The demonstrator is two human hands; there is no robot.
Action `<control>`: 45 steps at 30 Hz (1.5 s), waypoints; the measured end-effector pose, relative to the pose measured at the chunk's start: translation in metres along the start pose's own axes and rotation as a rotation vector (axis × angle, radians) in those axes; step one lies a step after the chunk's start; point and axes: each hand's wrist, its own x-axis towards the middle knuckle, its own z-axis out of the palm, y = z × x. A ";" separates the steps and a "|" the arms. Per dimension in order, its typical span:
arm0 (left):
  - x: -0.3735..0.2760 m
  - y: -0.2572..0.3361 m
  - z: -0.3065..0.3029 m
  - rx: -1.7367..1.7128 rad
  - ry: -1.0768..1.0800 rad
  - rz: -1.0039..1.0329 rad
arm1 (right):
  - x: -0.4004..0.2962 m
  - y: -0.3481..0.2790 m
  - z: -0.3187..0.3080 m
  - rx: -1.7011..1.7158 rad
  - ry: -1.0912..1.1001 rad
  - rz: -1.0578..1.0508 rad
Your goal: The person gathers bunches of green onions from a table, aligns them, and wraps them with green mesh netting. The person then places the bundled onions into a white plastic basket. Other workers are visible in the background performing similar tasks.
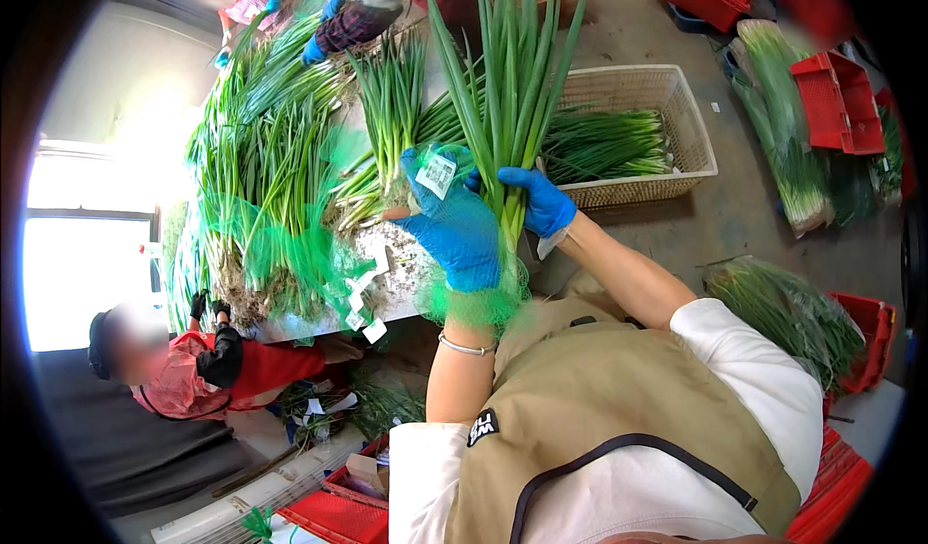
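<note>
My right hand (542, 202), in a blue glove, grips a bunch of scallions (511, 120) near its pale lower stems, leaves pointing up. Just left of the stems is my left hand (453, 236), also blue-gloved, with its thumb spread to the left. Green mesh netting (471, 301) is bunched around the left wrist, and more mesh shows at the fingers. A white printed label (436, 175) lies against those fingers; whether they pinch it, I cannot tell. The stems' lower ends go down behind the left hand and netting.
Scallions and green netting (283, 246) cover much of the table (409, 294), with loose labels (360, 290) near its edge. A cream plastic crate (623, 192) holds more scallions at right. Co-workers (196, 373) stand left and at the far side (362, 22). Red crates (841, 101) are at far right.
</note>
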 end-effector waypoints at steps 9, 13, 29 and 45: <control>0.001 -0.032 0.011 0.168 -0.054 -0.105 | -0.045 -0.053 -0.037 0.140 0.057 -0.002; -0.010 -0.011 0.009 0.617 -0.215 -0.120 | -0.060 -0.084 -0.040 0.182 0.018 -0.141; -0.021 -0.035 0.021 1.828 -0.520 -0.052 | -0.073 -0.121 0.031 -0.257 0.249 -0.742; -0.006 0.037 -0.022 2.126 -0.714 0.200 | -0.072 -0.119 0.039 -0.205 -0.029 -0.691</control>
